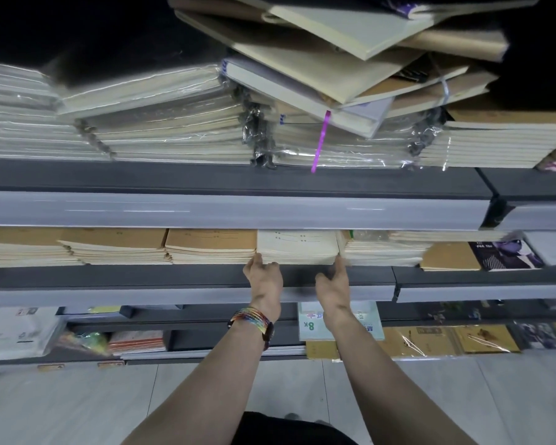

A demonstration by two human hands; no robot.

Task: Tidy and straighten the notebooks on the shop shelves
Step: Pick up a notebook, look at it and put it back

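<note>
Both hands at cream notebook stack (297,248), middle shelf (187,277)
Stack lay flat on the shelf, between a brown-covered stack (211,247) on its left and a plastic-wrapped stack (379,250) on its right. Left hand (263,275), woven wristband (252,317) at the wrist, held the stack's lower left corner, fingers curled, thumb up. Right hand (333,285) lay with fingers straight against the lower right corner. Upper shelf (238,178) carried wrapped piles topped by loose, skewed notebooks (334,59)
</note>
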